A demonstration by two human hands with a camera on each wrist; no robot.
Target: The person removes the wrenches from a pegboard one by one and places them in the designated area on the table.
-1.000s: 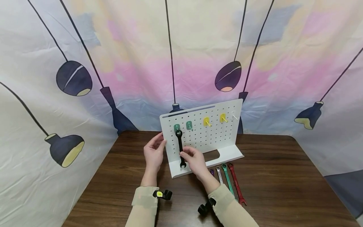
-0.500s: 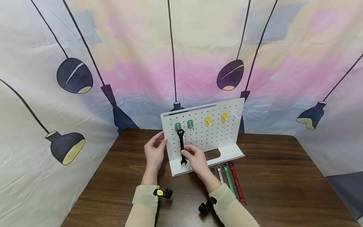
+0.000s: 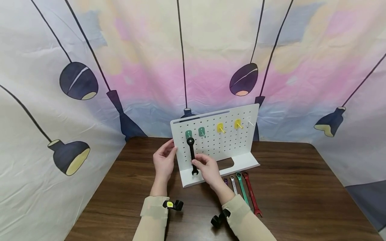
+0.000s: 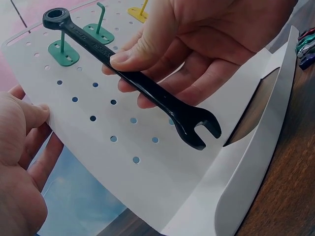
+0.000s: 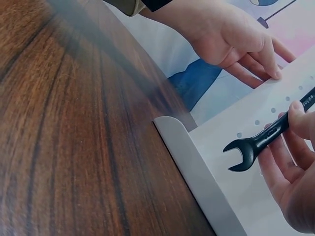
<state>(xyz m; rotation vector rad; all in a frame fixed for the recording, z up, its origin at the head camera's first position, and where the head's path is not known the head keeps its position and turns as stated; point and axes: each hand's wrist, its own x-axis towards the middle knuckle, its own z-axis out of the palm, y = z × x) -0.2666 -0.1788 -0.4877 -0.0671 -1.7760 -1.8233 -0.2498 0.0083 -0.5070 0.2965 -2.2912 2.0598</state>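
Observation:
My right hand (image 3: 208, 169) pinches a black combination wrench (image 4: 157, 93) by the middle of its shaft, thumb in front and fingers behind. The wrench hangs nearly upright, its open end (image 5: 244, 152) low. In the left wrist view its ring end (image 4: 56, 17) overlaps the tip of a green hook (image 4: 63, 51) on the white pegboard (image 3: 211, 147). At the board's left edge, my left hand (image 3: 163, 162) grips it between thumb and fingers, with the fingers partly hidden behind the panel.
A second green hook (image 3: 201, 132), two yellow hooks (image 3: 221, 128) and a white hook (image 3: 250, 122) line the board to the right. On the wooden table (image 3: 301, 187) lie several wrenches, among them a green one (image 3: 242, 187) and a red one (image 3: 252, 194). A patterned cloth (image 3: 144, 67) hangs behind.
The black wrench's ring end shifts slightly at the leftmost green hook. Both hands keep nearly the same place and hold; the head view moves a little.

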